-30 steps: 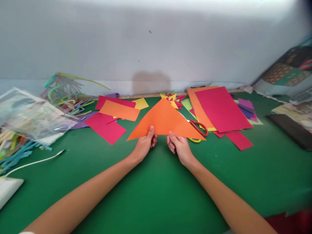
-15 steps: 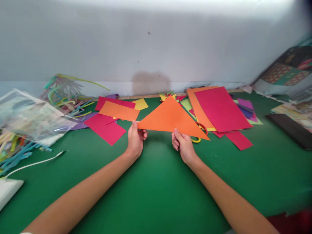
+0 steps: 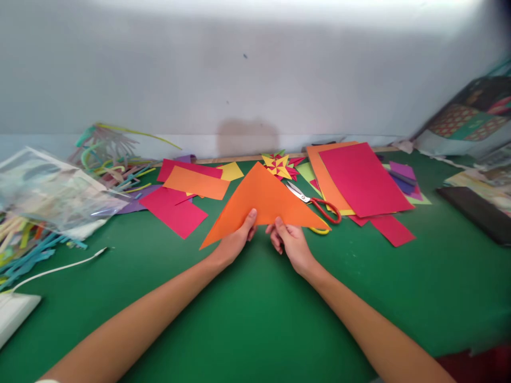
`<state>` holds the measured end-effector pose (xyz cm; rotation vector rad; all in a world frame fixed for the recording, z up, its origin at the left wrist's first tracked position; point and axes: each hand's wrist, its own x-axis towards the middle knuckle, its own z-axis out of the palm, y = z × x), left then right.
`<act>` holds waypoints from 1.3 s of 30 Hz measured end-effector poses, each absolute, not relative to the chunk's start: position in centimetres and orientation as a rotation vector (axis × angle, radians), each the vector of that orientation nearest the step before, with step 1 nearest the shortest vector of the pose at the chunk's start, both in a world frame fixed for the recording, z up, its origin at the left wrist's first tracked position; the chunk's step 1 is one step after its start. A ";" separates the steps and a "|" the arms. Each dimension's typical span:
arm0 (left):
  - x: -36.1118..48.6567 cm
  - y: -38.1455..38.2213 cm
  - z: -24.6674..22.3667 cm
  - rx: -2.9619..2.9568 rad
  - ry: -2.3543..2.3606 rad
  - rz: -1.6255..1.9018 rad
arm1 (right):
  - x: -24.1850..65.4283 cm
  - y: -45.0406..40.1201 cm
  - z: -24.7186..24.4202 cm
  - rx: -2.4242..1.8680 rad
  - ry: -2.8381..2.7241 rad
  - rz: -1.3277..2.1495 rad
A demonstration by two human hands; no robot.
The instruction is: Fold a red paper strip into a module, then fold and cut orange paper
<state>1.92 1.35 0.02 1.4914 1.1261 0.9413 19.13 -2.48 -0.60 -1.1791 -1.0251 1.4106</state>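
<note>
An orange paper triangle [image 3: 265, 197] is held up above the green table, its peak pointing away from me. My left hand [image 3: 238, 238] pinches its lower edge left of the middle, thumb on top. A little to the right, my right hand [image 3: 290, 240] grips the same edge, also with the thumb on top. The paper's left corner droops over my left hand. Behind its right side lie red-handled scissors [image 3: 319, 202] with slightly parted blades, and part of a yellow handle [image 3: 320, 231] peeks out under the paper. A folded multicoloured paper star [image 3: 278, 166] rests beyond the peak.
Red sheets [image 3: 365, 181] overlap orange ones at the right, near a black flat object [image 3: 475, 213]. Cut red and orange pieces [image 3: 196, 182] lie at left. Further left are a clear plastic bag [image 3: 59, 183], fuzzy coloured stems [image 3: 106, 149] and a white cable [image 3: 59, 269].
My left hand has slid from the triangle's left corner inward along its lower edge, nearer my right hand. The paper has shifted left, uncovering the scissors and more of the star.
</note>
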 end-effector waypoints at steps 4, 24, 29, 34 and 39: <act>2.2 1.3 0.1 1.377 1.140 1.014 | 20.8 -1.4 0.1 -1.087 -0.850 1.290; 2.3 0.7 1.0 1.358 1.197 1.010 | 18.4 -2.9 -0.4 -1.159 -0.942 1.423; 2.7 1.8 -0.4 1.136 1.199 1.243 | 19.1 -2.5 -0.3 -1.165 -0.851 1.339; 2.5 2.8 -0.9 0.924 1.077 1.404 | 19.5 -2.2 -0.2 -1.156 -0.797 1.256; 2.2 2.5 -0.6 1.120 1.017 1.215 | 19.5 -2.1 -0.3 -1.117 -0.760 1.241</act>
